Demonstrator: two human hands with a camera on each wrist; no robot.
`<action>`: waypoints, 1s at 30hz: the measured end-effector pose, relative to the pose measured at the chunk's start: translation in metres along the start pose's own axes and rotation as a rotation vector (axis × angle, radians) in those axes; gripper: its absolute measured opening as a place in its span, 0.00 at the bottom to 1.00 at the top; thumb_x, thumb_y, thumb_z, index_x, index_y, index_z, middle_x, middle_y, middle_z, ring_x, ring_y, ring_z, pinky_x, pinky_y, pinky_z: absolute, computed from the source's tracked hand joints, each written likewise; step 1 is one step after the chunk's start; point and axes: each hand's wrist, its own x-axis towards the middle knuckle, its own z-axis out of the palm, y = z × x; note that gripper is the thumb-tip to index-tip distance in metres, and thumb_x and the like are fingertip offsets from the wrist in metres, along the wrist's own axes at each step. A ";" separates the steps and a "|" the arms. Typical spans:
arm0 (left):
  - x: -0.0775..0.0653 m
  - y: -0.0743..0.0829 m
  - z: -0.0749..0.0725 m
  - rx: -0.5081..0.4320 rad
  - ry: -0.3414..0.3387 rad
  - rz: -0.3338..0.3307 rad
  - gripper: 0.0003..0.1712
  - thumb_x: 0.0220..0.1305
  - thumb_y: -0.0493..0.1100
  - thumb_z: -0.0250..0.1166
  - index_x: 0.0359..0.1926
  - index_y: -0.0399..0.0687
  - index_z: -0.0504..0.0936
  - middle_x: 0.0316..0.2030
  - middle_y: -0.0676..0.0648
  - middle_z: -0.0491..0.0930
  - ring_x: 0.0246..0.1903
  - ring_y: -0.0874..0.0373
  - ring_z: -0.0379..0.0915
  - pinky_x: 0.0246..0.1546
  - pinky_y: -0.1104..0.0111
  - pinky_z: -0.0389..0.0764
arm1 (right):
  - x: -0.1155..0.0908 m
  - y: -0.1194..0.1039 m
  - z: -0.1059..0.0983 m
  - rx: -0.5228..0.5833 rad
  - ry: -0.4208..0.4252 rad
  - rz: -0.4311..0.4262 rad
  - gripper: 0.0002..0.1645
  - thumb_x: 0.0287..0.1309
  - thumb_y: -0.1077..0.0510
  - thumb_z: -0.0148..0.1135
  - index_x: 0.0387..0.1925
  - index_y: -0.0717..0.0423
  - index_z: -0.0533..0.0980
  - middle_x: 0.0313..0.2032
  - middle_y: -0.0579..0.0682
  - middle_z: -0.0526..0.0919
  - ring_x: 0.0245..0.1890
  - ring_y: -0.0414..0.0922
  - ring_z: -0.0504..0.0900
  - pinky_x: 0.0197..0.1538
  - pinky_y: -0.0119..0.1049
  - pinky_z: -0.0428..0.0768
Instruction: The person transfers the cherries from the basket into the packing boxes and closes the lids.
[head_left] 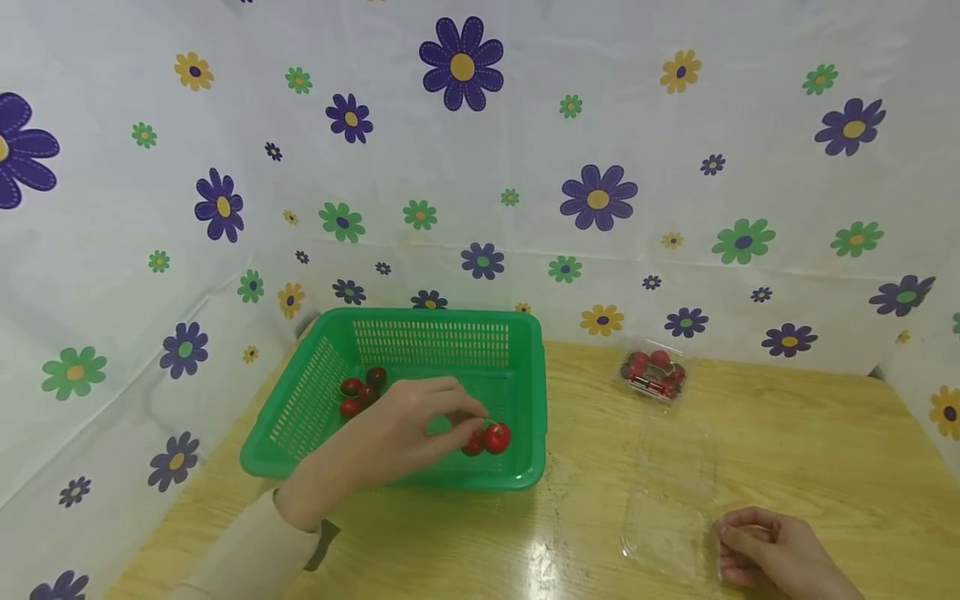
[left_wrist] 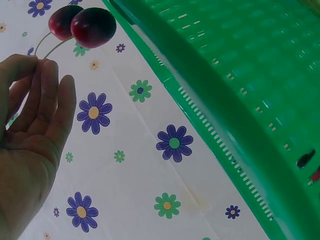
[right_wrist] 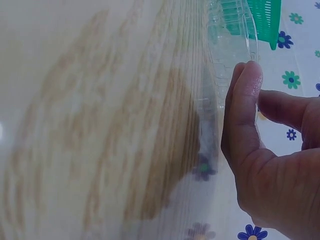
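Observation:
My left hand (head_left: pixel 405 429) is above the green basket (head_left: pixel 528 400), pinching the thin stems of two red cherries (head_left: pixel 497 437). In the left wrist view the pair of cherries (left_wrist: pixel 93 27) hangs beyond the fingertips of that hand (left_wrist: pixel 37 115). Several dark red cherries (head_left: pixel 351 407) lie in the left part of the basket, partly behind the hand. At the lower right, my right hand (head_left: pixel 776 550) pinches the edge of a clear plastic clamshell box (head_left: pixel 663 529), its lid spread open on the table. The right wrist view shows thumb and fingers of this hand (right_wrist: pixel 265 150) at the box's rim (right_wrist: pixel 252 30).
A second clear clamshell (head_left: pixel 652 373), filled with cherries, stands at the back of the wooden table (head_left: pixel 810 433), right of the basket. Flower-printed white sheeting (head_left: pixel 517 167) rises behind the table and along its left and right sides.

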 end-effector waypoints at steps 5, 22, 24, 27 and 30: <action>0.004 0.004 0.005 -0.016 0.012 0.042 0.09 0.62 0.31 0.70 0.42 0.44 0.88 0.35 0.54 0.86 0.33 0.69 0.79 0.33 0.84 0.78 | 0.000 -0.001 0.002 -0.002 0.030 0.012 0.17 0.73 0.61 0.57 0.53 0.73 0.74 0.33 0.50 0.89 0.33 0.46 0.89 0.39 0.39 0.89; 0.018 0.026 0.027 -0.040 0.045 0.165 0.08 0.61 0.32 0.72 0.42 0.44 0.88 0.35 0.54 0.86 0.30 0.69 0.76 0.32 0.88 0.74 | 0.000 -0.004 0.003 0.015 0.041 0.027 0.17 0.72 0.61 0.58 0.54 0.72 0.74 0.34 0.50 0.89 0.34 0.46 0.89 0.39 0.39 0.89; 0.019 0.030 0.029 -0.031 0.041 0.178 0.08 0.61 0.33 0.72 0.42 0.45 0.88 0.35 0.54 0.86 0.31 0.69 0.77 0.34 0.88 0.74 | -0.001 -0.004 0.003 0.016 0.039 0.027 0.17 0.72 0.61 0.58 0.54 0.72 0.74 0.34 0.50 0.89 0.34 0.46 0.89 0.39 0.39 0.89; 0.023 0.035 0.033 -0.014 0.035 0.198 0.08 0.62 0.34 0.72 0.43 0.46 0.88 0.36 0.55 0.86 0.33 0.69 0.78 0.36 0.88 0.75 | -0.001 -0.003 0.002 0.012 0.030 0.022 0.18 0.72 0.61 0.59 0.54 0.72 0.74 0.34 0.50 0.89 0.34 0.46 0.89 0.39 0.39 0.89; 0.026 0.039 0.039 -0.010 0.031 0.219 0.08 0.62 0.34 0.72 0.42 0.46 0.87 0.36 0.55 0.86 0.33 0.69 0.78 0.38 0.88 0.75 | -0.001 -0.002 0.001 0.012 0.015 0.019 0.17 0.72 0.61 0.59 0.54 0.72 0.74 0.34 0.50 0.89 0.34 0.46 0.89 0.39 0.39 0.89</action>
